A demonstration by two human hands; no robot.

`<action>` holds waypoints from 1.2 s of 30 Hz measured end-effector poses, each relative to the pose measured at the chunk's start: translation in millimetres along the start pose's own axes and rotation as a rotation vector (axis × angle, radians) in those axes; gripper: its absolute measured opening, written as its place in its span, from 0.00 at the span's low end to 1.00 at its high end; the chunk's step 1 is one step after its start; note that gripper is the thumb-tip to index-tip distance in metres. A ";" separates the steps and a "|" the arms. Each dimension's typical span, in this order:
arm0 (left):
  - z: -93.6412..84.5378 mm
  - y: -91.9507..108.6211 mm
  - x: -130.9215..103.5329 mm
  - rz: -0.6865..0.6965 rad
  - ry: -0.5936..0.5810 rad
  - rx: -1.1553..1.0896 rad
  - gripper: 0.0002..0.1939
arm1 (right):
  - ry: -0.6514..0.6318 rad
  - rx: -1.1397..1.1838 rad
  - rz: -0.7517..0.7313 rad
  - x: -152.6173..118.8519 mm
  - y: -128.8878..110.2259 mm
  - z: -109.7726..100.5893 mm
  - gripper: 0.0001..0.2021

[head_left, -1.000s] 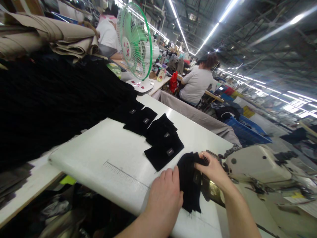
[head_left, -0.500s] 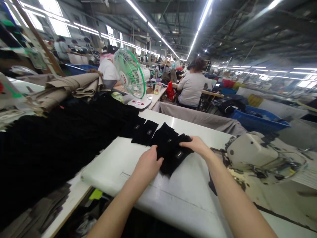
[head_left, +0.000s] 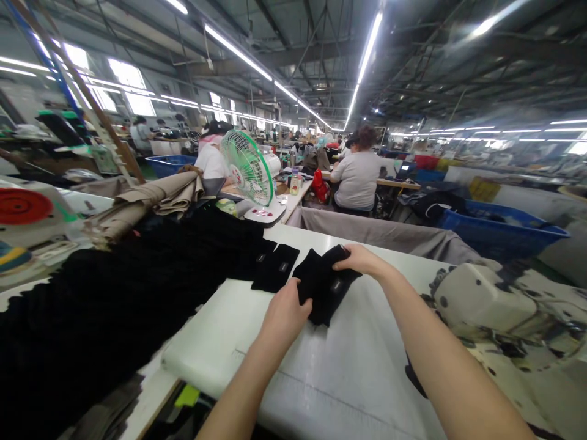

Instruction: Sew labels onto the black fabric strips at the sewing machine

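My left hand (head_left: 288,307) is closed on the left edge of a black fabric piece (head_left: 326,296), thumb and fingers pinching it. At the piece's upper right edge, my right hand (head_left: 360,259) pinches the cloth between thumb and fingers. The piece bears a small label with pale lettering, and part of it seems bunched or doubled over between my hands. Just left of it, more black labelled pieces (head_left: 276,269) lie flat in an overlapping row on the white table (head_left: 220,336). A large heap of black fabric (head_left: 92,330) spreads beyond them on the left.
A pale sewing machine (head_left: 495,299) stands at the right end of the table. A green-and-white fan (head_left: 250,168) is at the far edge, with rolled beige cloth (head_left: 151,198) to its left. Behind the table are a grey cloth trough (head_left: 380,232), a seated person (head_left: 358,174) and a blue bin (head_left: 509,229).
My hands have gathered the fabric: the labelled piece near my left hand is now lifted and folded toward the right one, covering its label. The camera view has tilted up slightly.
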State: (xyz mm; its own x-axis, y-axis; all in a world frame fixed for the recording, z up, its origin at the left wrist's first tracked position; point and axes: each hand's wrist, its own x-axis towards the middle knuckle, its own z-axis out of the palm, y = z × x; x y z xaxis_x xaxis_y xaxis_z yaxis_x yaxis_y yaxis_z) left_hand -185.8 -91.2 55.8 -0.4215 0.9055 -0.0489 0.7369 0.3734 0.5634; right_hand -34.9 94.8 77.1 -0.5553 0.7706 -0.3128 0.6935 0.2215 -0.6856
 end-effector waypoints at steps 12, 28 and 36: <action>0.1 2.7 8.2 -0.047 -0.074 0.189 0.13 | -0.074 -0.165 0.071 31.1 0.4 9.8 0.12; -7.6 -15.9 21.0 -0.017 -0.077 0.136 0.13 | -0.265 -0.115 0.076 56.5 -30.5 15.9 0.11; -39.2 -50.8 43.4 -0.257 0.174 0.246 0.15 | -0.248 -0.094 -0.075 103.9 -111.4 42.9 0.15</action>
State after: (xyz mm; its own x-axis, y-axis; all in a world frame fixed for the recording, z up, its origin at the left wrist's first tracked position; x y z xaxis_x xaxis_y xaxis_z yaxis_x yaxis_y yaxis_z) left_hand -262.2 -78.7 57.4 -0.6767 0.7362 -0.0104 0.6913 0.6402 0.3351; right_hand -189.5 124.5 92.7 -0.6938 0.5829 -0.4228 0.6794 0.3353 -0.6526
